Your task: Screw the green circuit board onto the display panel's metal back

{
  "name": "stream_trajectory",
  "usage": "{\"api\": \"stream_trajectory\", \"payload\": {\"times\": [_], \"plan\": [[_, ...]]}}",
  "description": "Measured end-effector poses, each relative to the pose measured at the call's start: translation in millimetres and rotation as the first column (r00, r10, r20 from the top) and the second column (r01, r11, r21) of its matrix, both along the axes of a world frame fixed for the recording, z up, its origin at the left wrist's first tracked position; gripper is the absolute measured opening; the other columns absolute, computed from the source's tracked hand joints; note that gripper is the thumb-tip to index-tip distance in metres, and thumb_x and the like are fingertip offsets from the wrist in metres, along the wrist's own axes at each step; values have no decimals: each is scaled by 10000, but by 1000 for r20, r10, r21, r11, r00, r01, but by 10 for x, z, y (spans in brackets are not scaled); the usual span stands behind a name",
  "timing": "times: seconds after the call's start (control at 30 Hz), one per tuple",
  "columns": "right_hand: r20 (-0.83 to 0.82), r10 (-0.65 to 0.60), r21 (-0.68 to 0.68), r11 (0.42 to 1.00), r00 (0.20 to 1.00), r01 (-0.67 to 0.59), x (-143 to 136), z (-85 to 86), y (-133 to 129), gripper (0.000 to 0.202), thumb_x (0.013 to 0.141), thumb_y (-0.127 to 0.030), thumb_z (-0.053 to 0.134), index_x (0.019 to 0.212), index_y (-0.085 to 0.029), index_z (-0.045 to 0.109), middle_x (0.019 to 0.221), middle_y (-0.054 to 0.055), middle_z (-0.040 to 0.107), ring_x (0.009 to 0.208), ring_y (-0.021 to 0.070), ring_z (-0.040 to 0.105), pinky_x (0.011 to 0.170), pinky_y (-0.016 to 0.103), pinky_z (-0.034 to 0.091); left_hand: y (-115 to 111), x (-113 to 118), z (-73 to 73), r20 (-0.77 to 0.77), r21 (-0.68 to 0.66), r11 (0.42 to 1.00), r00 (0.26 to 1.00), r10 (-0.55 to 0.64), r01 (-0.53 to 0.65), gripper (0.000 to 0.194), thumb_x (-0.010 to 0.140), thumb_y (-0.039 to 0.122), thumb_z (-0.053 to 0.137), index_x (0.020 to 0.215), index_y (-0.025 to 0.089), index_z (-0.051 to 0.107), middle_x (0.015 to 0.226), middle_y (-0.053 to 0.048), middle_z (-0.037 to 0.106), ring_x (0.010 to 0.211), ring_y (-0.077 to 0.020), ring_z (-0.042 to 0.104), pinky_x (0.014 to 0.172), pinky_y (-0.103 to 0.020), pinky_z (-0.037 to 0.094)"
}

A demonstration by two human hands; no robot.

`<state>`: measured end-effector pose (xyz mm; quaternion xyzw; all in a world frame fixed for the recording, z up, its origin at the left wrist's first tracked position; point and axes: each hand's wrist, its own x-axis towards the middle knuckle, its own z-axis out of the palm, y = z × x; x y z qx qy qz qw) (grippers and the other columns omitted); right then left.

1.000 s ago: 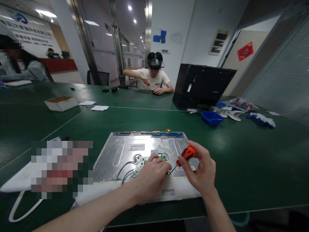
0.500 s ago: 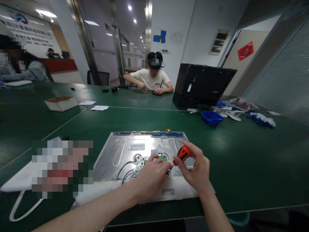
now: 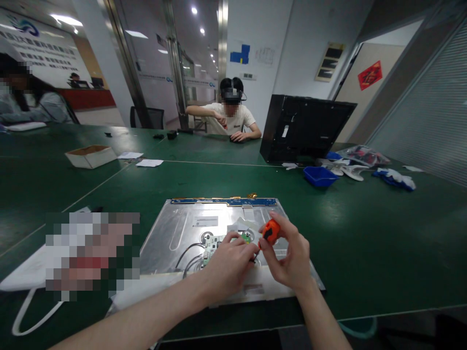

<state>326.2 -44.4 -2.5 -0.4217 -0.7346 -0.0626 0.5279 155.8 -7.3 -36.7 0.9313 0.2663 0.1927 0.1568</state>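
Observation:
A silver metal panel (image 3: 182, 214) lies on the green table, with a blue circuit strip (image 3: 222, 201) along its far edge. Near its middle is a green circuit board (image 3: 210, 245) with black cables running left. My right hand (image 3: 288, 253) grips an orange and black screwdriver (image 3: 271, 232), its shaft slanting down and left toward the board. My left hand (image 3: 233, 260) rests over the board, fingers bent near the screwdriver's tip; what they hold, if anything, is hidden.
A black monitor (image 3: 306, 129) stands at the back right beside a blue tray (image 3: 321, 176) and gloves (image 3: 396, 179). A cardboard box (image 3: 91, 156) sits left. A person (image 3: 233, 114) works across the table (image 3: 365, 233); another sits far left.
My right hand and the screwdriver handle have moved slightly left, and the handle has turned more upright. My left hand stays over the board. Across the table, the person's raised hand has shifted.

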Motion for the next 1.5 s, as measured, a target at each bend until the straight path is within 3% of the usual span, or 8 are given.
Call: {"api": "stream_trajectory", "payload": {"times": [0.2,0.47,0.67,1.17,1.5], "plan": [[-2,-57,92,994,998,57,-32,-48,39,525,873,-197,623,1367,-231,448,688,-50,619,501,114,586,481,239,496,-14,-4,45,-6,-4,1000,1000,-9,9,152,877,132,500,1010,197,538,1008,-72,690,983,-249,625,1007,-442,351],[-8,-44,72,996,999,44,-10,-88,53,558,869,-209,642,1386,-225,432,682,-49,602,511,118,585,477,245,492,-14,-33,85,6,-12,999,999,-39,39,174,814,119,509,970,196,523,987,-71,676,968,-260,614,972,-452,361],[-5,22,11,1000,1000,-22,13,-69,29,589,863,-173,578,1423,-209,398,836,12,667,582,135,632,520,276,525,-17,-41,85,0,-5,999,999,-51,51,213,796,117,509,995,194,520,958,-69,661,925,-256,606,948,-449,367],[-3,-44,75,996,999,44,-29,-90,56,569,867,-201,647,1386,-220,416,669,-59,576,496,122,579,470,257,501,-4,-16,25,-11,-2,1000,1000,-29,29,190,857,132,483,1031,192,529,1035,-90,676,999,-268,611,1004,-472,349],[-4,-14,39,999,1000,14,-14,-80,28,555,869,-183,608,1387,-206,410,761,-13,639,545,136,611,501,278,526,-9,-17,33,-19,-3,999,999,-36,36,180,854,127,487,1021,183,524,1017,-92,672,986,-265,614,1003,-465,356]]}}
